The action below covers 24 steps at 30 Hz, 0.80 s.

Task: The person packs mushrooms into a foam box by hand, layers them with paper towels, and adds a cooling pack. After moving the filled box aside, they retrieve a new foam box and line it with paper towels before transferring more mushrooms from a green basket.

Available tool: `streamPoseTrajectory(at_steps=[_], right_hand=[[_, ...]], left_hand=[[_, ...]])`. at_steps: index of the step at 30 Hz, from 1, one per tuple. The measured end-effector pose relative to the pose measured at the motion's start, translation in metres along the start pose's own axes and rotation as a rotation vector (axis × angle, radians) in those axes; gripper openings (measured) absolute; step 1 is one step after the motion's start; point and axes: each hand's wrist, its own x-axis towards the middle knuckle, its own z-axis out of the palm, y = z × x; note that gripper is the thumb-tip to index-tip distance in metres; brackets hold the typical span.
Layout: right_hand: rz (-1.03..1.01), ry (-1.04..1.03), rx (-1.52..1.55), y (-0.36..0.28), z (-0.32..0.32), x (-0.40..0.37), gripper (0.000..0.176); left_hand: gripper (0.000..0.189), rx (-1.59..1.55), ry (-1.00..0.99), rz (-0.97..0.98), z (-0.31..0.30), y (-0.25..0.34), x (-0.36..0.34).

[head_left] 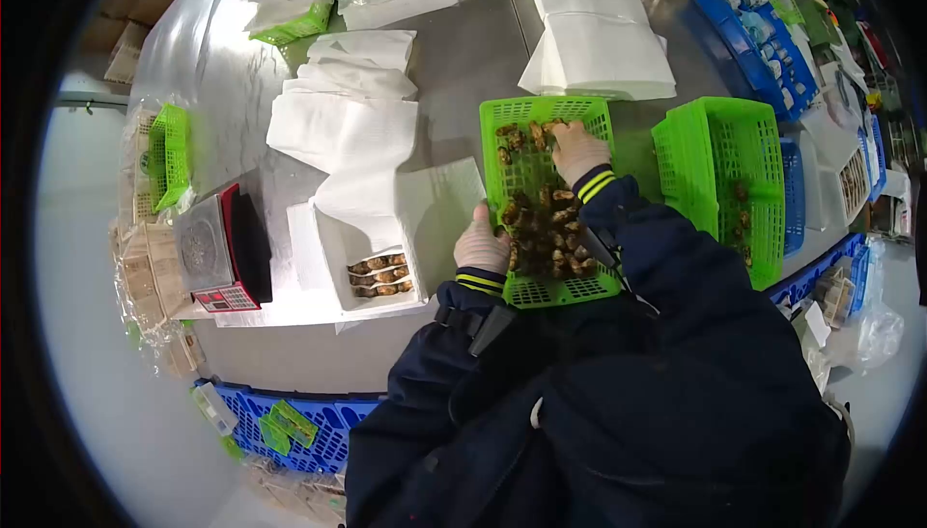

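A green plastic basket (547, 108) lies before me with many small brown, lumpy, mushroom-like pieces (550, 238) in it, most of them heaped at its near end. My right hand (579, 153) reaches over the far right part of the basket, fingers closed in a pinch at a brown piece. My left hand (482, 242) grips the basket's left side, its thumb by the rim and its other fingers partly hidden. Left of that hand stands a white foam box (425, 296), where similar pieces (379, 275) lie in neat rows beside a white paper liner (357, 195).
Stacked green baskets (715, 161) stand to the right, with brown pieces inside. A red-edged scale (208, 253) sits at the left. White sheets (599, 50) lie at the back, a blue crate (758, 45) at the back right. A blue perforated crate (328, 422) is below the table's front edge.
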Motion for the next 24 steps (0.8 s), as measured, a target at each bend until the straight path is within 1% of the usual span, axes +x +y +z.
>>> streamPoseTrajectory(at_steps=[1, 2, 3, 5, 7, 9, 10, 11, 13, 14, 15, 17, 18, 19, 21, 22, 23, 24], right_hand=[[-0.004, -0.009, -0.063, -0.004, 0.012, 0.009, 0.029], [-0.019, 0.093, -0.1, -0.008, 0.02, 0.017, 0.029], [-0.022, 0.097, -0.095, -0.015, 0.025, 0.031, 0.029], [0.08, -0.046, -0.199, -0.03, 0.029, 0.038, 0.03], [0.071, -0.043, -0.219, -0.031, 0.029, 0.042, 0.028], [0.032, -0.027, -0.247, -0.033, 0.027, 0.045, 0.025], [0.015, 0.0, -0.224, -0.029, 0.032, 0.044, 0.022], [0.018, -0.003, -0.227, -0.028, 0.028, 0.044, 0.022], [-0.037, -0.082, -0.153, -0.025, 0.013, 0.046, 0.022], [-0.026, -0.059, -0.078, -0.026, -0.001, 0.038, 0.022], [-0.026, -0.063, -0.084, -0.032, -0.013, 0.033, 0.022], [-0.194, -0.094, -0.039, -0.049, -0.022, 0.018, 0.022], [-0.22, -0.132, -0.092, -0.052, -0.006, 0.024, 0.024], [-0.141, -0.135, -0.142, -0.06, 0.002, 0.029, 0.026], [-0.122, -0.107, -0.147, -0.06, 0.009, 0.035, 0.029], [-0.078, -0.138, -0.162, -0.063, 0.006, 0.035, 0.033], [-0.076, -0.143, -0.168, -0.061, 0.007, 0.034, 0.033], [-0.061, -0.169, -0.077, -0.055, 0.005, 0.034, 0.038]], left_hand=[[0.046, 0.018, -0.054, -0.029, -0.01, -0.005, 0.005], [0.046, 0.002, -0.065, -0.009, -0.012, -0.012, 0.005], [0.046, -0.019, -0.064, 0.011, -0.015, -0.018, 0.01], [0.046, -0.031, -0.066, 0.024, -0.015, -0.023, 0.012], [0.047, -0.056, -0.066, 0.043, -0.011, -0.03, 0.015], [0.052, -0.17, -0.114, 0.097, -0.009, -0.042, 0.014], [0.051, -0.289, -0.116, 0.101, -0.009, -0.046, 0.007], [0.047, -0.355, -0.049, 0.174, -0.013, -0.049, -0.001], [0.042, -0.559, -0.1, 0.151, -0.026, -0.058, -0.018], [0.036, -0.573, -0.12, 0.141, -0.034, -0.063, -0.026], [0.036, -0.579, -0.122, 0.138, -0.037, -0.071, -0.031], [0.032, -0.922, -0.256, 0.041, -0.043, -0.082, -0.042], [0.03, -0.92, -0.276, 0.009, -0.045, -0.084, -0.044], [0.03, -0.923, -0.276, 0.006, -0.048, -0.082, -0.043], [0.03, -0.87, -0.281, 0.092, -0.057, -0.079, -0.044], [0.029, -0.838, -0.274, 0.093, -0.062, -0.077, -0.045], [0.029, -0.844, -0.278, 0.091, -0.061, -0.08, -0.047], [0.029, -0.857, -0.294, 0.076, -0.058, -0.086, -0.048]])
